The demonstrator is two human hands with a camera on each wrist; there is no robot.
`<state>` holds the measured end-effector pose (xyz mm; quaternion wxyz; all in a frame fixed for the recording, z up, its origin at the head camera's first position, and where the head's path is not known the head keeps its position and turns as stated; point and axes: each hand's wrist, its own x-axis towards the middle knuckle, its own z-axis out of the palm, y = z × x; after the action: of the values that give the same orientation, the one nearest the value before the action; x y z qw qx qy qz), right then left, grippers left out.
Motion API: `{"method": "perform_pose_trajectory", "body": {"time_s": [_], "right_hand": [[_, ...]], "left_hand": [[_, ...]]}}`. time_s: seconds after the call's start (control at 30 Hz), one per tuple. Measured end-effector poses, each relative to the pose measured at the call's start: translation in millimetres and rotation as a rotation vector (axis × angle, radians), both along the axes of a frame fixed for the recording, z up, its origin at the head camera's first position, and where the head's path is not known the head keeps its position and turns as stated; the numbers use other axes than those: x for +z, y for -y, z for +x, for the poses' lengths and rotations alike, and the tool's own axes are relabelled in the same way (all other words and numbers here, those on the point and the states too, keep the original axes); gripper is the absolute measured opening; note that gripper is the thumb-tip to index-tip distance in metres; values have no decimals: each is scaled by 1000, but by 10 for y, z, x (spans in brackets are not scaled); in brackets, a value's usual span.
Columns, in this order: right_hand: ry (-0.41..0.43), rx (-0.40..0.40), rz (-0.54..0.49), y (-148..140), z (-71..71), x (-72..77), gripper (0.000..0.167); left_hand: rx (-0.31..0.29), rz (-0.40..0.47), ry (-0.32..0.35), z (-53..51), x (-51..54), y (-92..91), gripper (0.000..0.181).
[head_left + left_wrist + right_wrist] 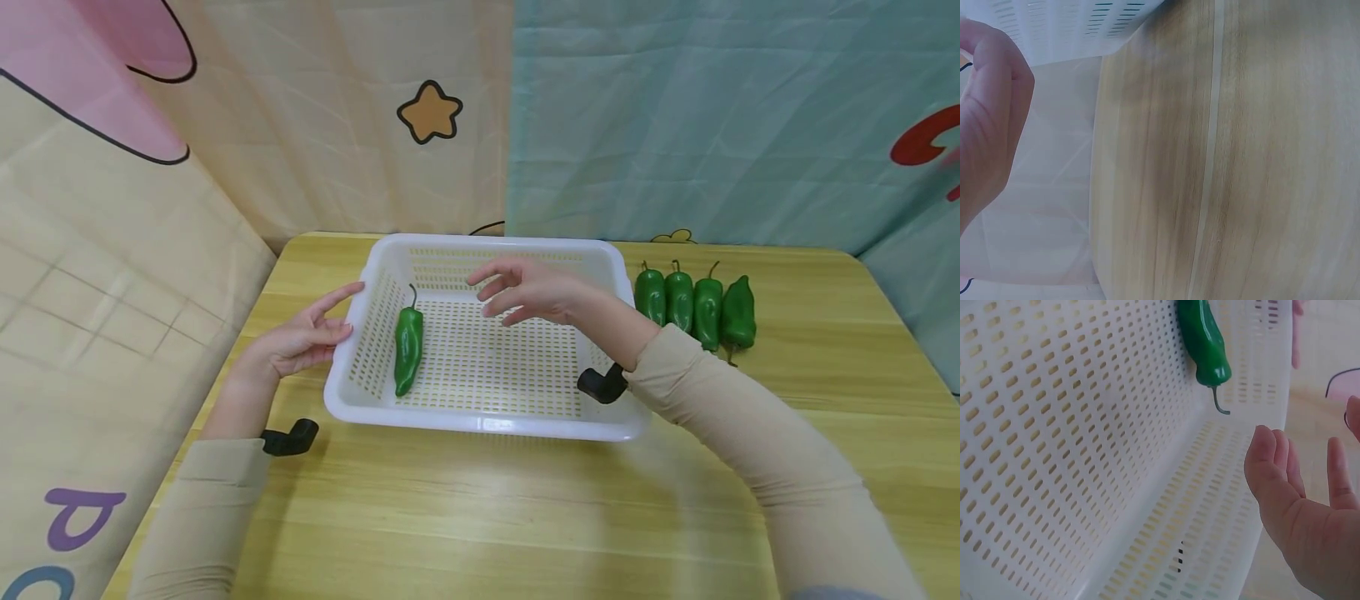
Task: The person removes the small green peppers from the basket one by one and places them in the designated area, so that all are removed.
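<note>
A white perforated plastic basket (483, 423) sits on the wooden table. In its left part lies one green pepper (408, 351), stem toward the back; the right wrist view also has this pepper (1207, 347). My left hand (303, 337) touches the outside of the basket's left rim, fingers spread and fairly straight. Only part of that hand (988, 112) shows in the left wrist view, beside the basket wall (1060, 28). Over the basket's middle, my right hand (534, 292) hovers with loosely bent, spread fingers and holds nothing.
Several green peppers (707, 312) lie in a row on the table (480, 508), just right of the basket. Printed cloth curtains (675, 125) hang behind the table and along its left side. A black wrist mount (291, 437) sticks out at each cuff.
</note>
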<state>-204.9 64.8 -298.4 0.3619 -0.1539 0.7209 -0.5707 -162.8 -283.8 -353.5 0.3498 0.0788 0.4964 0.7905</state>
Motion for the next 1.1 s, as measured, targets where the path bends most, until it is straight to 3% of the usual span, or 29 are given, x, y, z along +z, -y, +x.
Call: {"method": "perform_pose_trajectory", "body": {"time_s": [0.43, 0.7, 1.1], "right_hand": [[56, -34, 37, 440, -19, -215, 47], [72, -6, 53, 652, -52, -323, 52], [55, -34, 208, 1019, -17, -549, 55]], "left_hand": [[-8, 33, 12, -36, -11, 6, 59], [-15, 33, -5, -23, -27, 20, 60], [-18, 9, -37, -20, -28, 12, 58]]}}
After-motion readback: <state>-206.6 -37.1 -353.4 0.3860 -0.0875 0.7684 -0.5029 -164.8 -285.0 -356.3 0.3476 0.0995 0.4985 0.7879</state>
